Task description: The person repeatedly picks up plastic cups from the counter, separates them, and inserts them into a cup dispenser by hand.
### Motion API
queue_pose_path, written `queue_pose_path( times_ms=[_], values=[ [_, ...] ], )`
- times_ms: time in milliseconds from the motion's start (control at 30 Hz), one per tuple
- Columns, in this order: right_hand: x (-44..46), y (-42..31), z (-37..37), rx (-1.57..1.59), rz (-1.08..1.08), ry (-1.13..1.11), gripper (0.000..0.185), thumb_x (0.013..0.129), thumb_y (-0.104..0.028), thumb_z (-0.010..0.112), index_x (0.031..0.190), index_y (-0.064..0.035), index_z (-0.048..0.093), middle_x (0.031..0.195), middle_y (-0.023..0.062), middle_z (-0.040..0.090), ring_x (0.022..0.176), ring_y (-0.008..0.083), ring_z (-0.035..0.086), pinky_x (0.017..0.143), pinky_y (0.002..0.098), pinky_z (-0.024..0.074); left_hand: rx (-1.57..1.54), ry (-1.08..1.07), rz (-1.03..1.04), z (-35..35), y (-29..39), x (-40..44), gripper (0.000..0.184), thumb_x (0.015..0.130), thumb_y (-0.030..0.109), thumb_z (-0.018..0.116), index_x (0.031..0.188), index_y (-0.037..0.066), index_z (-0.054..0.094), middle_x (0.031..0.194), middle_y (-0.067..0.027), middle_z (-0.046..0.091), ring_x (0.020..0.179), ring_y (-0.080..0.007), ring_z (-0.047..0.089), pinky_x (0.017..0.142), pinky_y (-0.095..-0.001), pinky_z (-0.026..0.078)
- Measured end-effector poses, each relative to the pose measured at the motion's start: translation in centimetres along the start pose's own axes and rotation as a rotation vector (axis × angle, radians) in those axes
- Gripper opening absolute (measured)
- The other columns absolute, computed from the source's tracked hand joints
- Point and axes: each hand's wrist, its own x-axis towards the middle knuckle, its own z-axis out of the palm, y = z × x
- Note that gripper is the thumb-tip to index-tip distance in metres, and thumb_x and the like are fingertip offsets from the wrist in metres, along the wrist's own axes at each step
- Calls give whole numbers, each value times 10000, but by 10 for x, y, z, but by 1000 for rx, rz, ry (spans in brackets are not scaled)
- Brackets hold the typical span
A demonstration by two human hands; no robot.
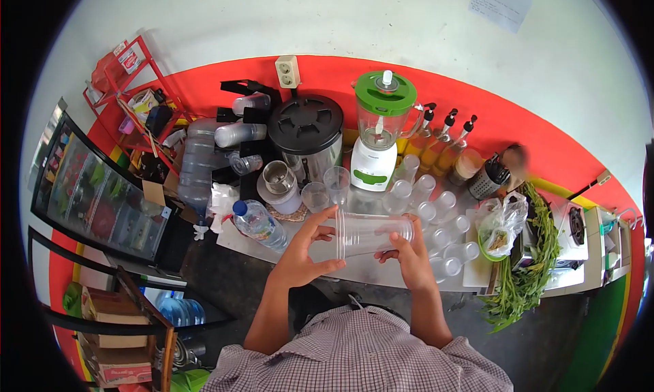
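A stack of clear plastic cups (371, 234) lies sideways between my hands, above the table's front edge. Several rim lines show at its left end. My left hand (300, 256) grips that rim end, thumb below and fingers above. My right hand (411, 252) holds the narrower base end, its thumb on the near side. Just beyond the stack, two clear cups (336, 182) stand upright on the table. Several upside-down plastic cups (441, 237) stand in rows to the right of my right hand.
A white blender with a green lid (386, 96) stands behind, beside a black-lidded metal container (305, 126). Pump bottles (446, 147) line the wall. A water bottle (260, 225) is at left; leafy greens (531, 262) hang over the right edge.
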Motion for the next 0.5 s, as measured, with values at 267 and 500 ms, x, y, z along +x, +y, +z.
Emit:
queue_pose_path(
  times_ms=[267,500],
  values=[
    [54,5,40,-55,-1,-181,520,1028,-293,699,1423,-67,447,1179,105,664,958,199,686,783,352,584,466,128,-2,-49,65,-10,1073,748,142,967,1660,60,407,1630,-179,481,1300,-287,674,1064,-439,537],
    [101,-12,104,-69,-19,-370,646,1020,-244,747,1539,-36,422,1186,58,671,991,165,666,862,326,545,737,247,75,-119,90,-22,1001,748,261,973,1609,63,501,1577,-174,545,1448,-359,523,1164,-463,455]
  ],
)
